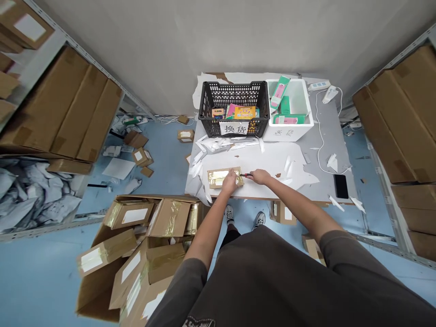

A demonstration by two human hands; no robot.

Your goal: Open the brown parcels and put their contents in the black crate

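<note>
A small flat cardboard box [215, 180], wrapped in yellowish clear tape with a white label, lies on the table near its front edge. My left hand [230, 180] grips the box's right part, fingers over its top. My right hand [260, 176] is closed around a slim black and red utility knife [247, 175]. The knife's tip meets the box's right end, just beside my left hand. How deep the blade sits cannot be made out.
Behind the box stand a black plastic crate [233, 128] and a white foam box [289, 132] holding small coloured packages. A phone [341, 186] and paper scraps lie rightward. An open carton [98, 290] full of taped boxes stands at left. Shelves flank both sides.
</note>
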